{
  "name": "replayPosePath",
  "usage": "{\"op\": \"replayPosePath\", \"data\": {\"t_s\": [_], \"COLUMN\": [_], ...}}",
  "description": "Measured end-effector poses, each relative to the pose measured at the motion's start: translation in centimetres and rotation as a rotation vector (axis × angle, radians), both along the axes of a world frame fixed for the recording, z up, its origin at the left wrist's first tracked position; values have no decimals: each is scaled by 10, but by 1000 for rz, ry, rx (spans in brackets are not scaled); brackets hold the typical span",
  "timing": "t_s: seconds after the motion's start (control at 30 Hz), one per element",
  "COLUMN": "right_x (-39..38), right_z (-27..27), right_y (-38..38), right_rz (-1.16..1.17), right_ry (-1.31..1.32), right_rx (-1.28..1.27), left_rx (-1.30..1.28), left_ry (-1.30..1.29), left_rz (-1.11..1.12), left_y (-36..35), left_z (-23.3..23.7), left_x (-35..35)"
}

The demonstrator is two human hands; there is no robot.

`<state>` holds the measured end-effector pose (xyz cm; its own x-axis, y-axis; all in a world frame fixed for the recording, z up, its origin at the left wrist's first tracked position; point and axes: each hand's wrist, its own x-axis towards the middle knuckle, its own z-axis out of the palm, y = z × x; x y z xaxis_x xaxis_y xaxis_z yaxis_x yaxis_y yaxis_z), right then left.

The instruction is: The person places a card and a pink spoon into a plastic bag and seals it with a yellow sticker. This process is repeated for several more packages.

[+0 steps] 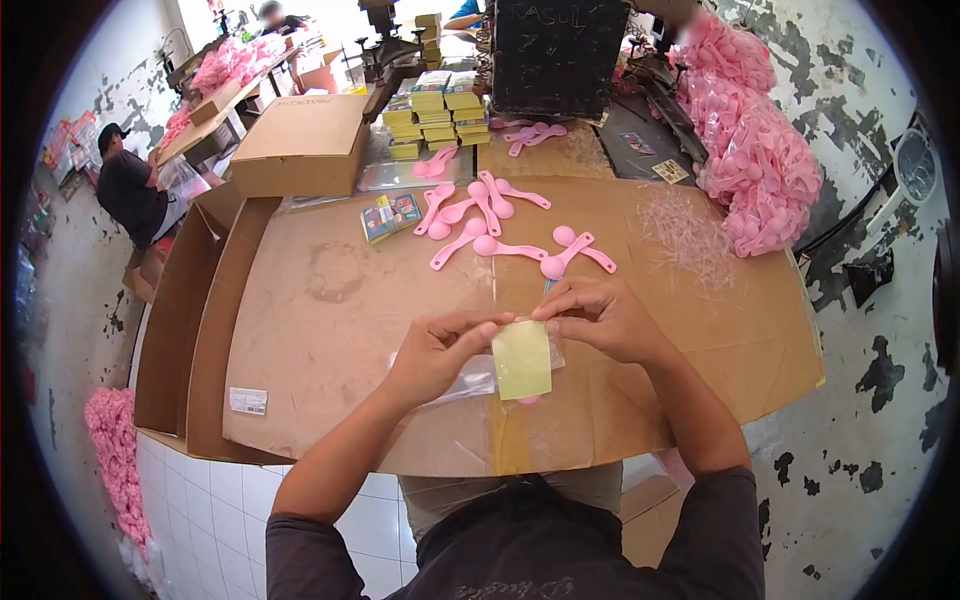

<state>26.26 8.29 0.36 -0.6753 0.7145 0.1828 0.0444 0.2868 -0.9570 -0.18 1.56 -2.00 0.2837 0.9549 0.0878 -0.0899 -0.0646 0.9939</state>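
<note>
A pale yellow card (523,362) hangs between my hands over the cardboard tabletop, seemingly inside a clear plastic bag. My left hand (447,350) pinches the bag's upper left edge between thumb and fingers. At the upper right edge, my right hand (603,318) is closed in a similar pinch. A bit of pink plastic shows below the card's lower edge; most of it is hidden. Clear plastic film (462,384) lies under and beside my left hand. Several pink measuring spoons (488,200) are scattered just beyond my hands, near a small stack of printed cards (390,218).
A closed cardboard box (300,145) stands at the back left, beside stacks of yellow-edged cards (432,108). Bagged pink spoons (750,140) are heaped at the right. Thin plastic strips (690,235) lie on the right side. Another person (135,190) sits far left.
</note>
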Motion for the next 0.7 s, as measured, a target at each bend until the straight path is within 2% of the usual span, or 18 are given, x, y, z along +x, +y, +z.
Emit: {"op": "replayPosePath", "data": {"t_s": [0.1, 0.2, 0.3, 0.4, 0.5, 0.6, 0.7], "right_x": [-1, -6, -6, -4, -7, -12, -6], "right_z": [-5, -11, 3, -13, -10, -1, 4], "right_y": [3, 1, -8, -4, -2, -3, 9], "right_rz": [15, -11, 36, 106, 78, 103, -34], "right_ry": [15, 92, -17, -92, -60, 72, 99], "right_rx": [21, -123, -87, -121, -117, -124, -120], "left_rx": [-4, -13, 4, 37, 20, 32, -53], "left_ry": [45, 77, 43, 26, -256, -128, 72], "left_rz": [13, 29, 53, 59, 158, 73, 3], "left_y": [0, 2, 0, 2, -7, -6, -2], "left_z": [0, -5, 2, 1, 16, 5, 15], "left_x": [1, -1, 0, -3, 12, 6, -22]}}
